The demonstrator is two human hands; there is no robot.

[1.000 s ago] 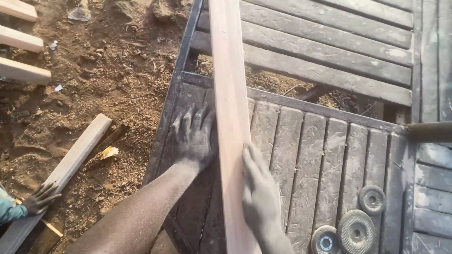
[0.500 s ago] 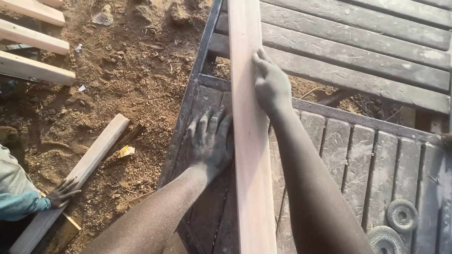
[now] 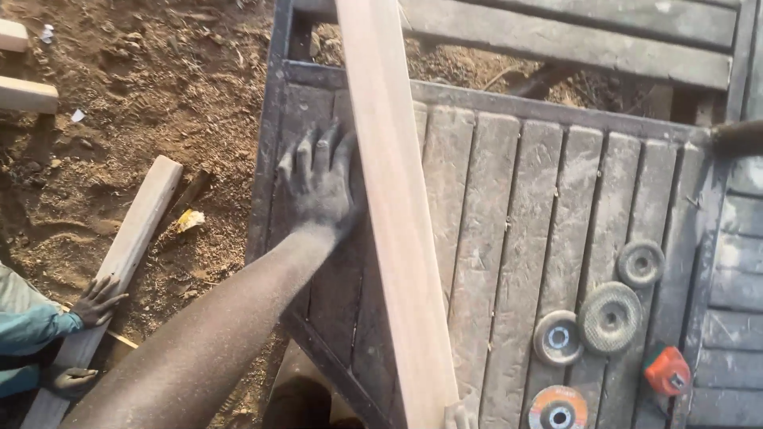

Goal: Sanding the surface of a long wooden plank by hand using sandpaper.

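A long pale wooden plank (image 3: 395, 214) lies lengthwise on a dark, dusty slatted panel (image 3: 509, 230). My left hand (image 3: 318, 183) rests flat on the panel with its fingers spread, just left of the plank, the thumb side against the plank's edge. It holds nothing. Of my right hand (image 3: 459, 414) only a few fingertips show, at the bottom edge of the view by the plank's right side. Whether they grip the plank is hidden.
Several round grinding discs (image 3: 609, 316) and a small orange tool (image 3: 666, 370) lie on the panel's right side. Left of the panel, on the dirt ground, another person's hand (image 3: 99, 299) with a teal sleeve rests on a second plank (image 3: 131, 238). More timber ends (image 3: 28, 94) lie at the upper left.
My right hand has come back down the plank from its far part to the bottom edge of the view. My left hand stays flat on the panel. The view has shifted and now shows the discs.
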